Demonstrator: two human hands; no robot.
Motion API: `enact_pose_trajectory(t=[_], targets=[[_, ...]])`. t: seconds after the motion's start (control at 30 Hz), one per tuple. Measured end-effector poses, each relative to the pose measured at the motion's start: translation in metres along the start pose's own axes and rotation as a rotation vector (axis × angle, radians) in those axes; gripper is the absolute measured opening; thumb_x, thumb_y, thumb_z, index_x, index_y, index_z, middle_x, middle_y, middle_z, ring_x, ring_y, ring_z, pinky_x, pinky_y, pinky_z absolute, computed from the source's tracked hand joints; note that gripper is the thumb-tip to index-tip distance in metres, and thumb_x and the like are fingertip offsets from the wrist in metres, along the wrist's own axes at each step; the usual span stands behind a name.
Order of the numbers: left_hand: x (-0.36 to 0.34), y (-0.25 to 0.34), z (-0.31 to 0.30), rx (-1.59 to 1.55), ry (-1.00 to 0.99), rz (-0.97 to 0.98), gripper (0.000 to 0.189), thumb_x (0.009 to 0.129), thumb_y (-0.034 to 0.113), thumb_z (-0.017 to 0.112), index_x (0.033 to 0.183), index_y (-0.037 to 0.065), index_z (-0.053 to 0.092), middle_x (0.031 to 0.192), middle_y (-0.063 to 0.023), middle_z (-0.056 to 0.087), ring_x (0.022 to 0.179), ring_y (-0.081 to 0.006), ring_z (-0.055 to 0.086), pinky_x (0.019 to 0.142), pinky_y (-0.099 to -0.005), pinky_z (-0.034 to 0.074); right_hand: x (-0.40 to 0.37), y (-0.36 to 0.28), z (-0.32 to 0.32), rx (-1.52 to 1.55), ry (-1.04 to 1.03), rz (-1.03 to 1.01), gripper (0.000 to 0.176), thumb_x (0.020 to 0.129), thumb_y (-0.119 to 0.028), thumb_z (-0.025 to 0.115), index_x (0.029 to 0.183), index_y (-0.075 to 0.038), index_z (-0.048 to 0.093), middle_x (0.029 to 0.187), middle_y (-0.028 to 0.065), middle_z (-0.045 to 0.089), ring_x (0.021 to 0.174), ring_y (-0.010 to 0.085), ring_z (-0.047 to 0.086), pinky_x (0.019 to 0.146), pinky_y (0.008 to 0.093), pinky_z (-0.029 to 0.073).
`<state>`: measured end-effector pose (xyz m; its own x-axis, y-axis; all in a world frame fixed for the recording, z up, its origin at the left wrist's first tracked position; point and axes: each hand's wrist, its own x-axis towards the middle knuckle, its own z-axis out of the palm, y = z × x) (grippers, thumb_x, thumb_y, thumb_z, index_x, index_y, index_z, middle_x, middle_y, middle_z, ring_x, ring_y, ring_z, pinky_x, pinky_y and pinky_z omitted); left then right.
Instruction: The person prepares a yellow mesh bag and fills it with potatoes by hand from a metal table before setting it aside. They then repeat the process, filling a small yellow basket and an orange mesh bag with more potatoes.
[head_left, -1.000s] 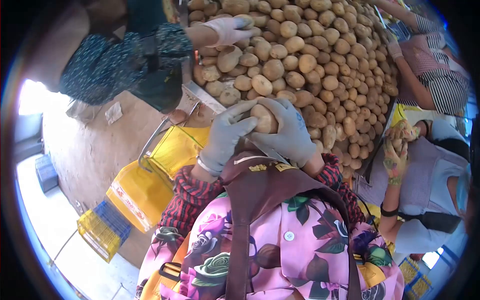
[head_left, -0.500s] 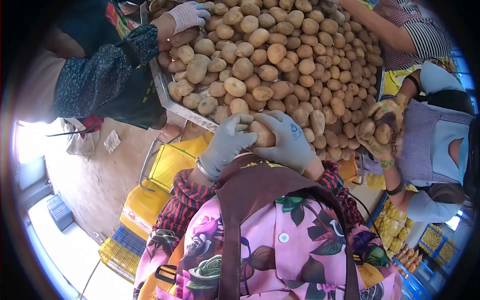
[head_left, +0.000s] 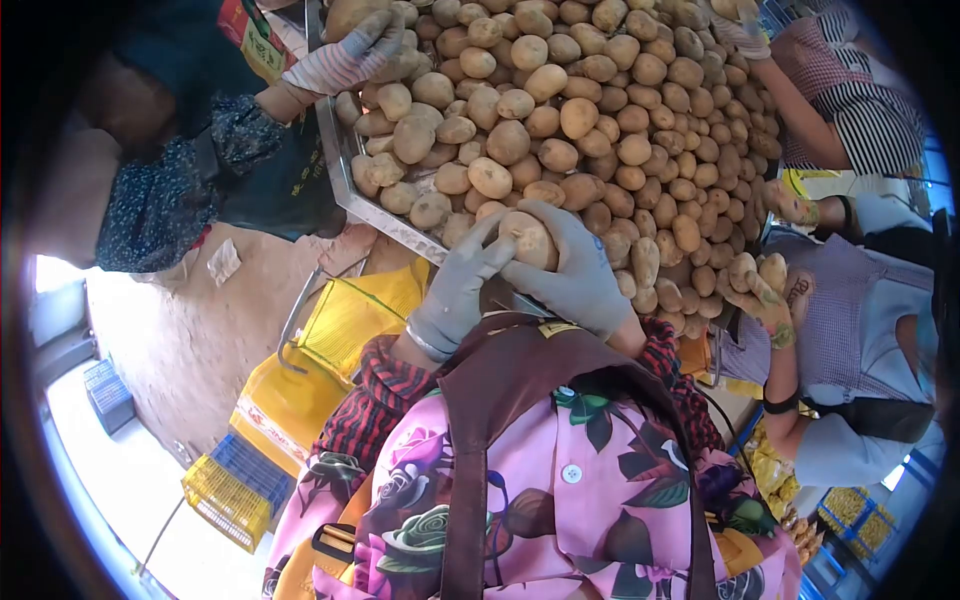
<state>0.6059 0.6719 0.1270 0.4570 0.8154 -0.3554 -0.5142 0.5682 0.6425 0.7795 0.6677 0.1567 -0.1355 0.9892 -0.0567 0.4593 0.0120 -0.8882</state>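
Both of my hands wear grey gloves and meet over one brown potato (head_left: 530, 242) at the near edge of the heap. My right hand (head_left: 578, 275) wraps it from the right, thumb underneath. From the left, my left hand (head_left: 458, 288) has its bent fingertips against the potato's side. Just beyond lies a large pile of loose potatoes (head_left: 580, 118) on a metal-edged table (head_left: 385, 228). Parts of the held potato are hidden by my fingers.
At the left, a co-worker's striped glove (head_left: 345, 58) holds a potato. A co-worker's gloved hand (head_left: 768, 312) at the right has potatoes too. Yellow mesh bags (head_left: 365, 310) hang below the table edge, near yellow and blue crates (head_left: 228, 500) on the floor.
My hands have turned the potato so a different side faces up, and raised it slightly. The left co-worker's glove has pulled back with a potato. The right co-worker's hands have moved apart.
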Motion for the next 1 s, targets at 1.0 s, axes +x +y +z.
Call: enact_pose_trajectory(t=[1.0], targets=[[0.003,0.007,-0.057,-0.630,0.126,-0.115,0.048,0.102,0.042,0.048,0.126,0.001,0.055,0.118,-0.0175,0.064,0.111,-0.0325,0.063,0.100,-0.0480,0.051,0.096,0.002,0.000,-0.308,-0.058,-0.365,0.048,0.078,-0.024,0.069,0.123,-0.008,0.062,0.122,0.0190,0.062,0.114,0.0374,0.057,0.098,0.0454,0.045]])
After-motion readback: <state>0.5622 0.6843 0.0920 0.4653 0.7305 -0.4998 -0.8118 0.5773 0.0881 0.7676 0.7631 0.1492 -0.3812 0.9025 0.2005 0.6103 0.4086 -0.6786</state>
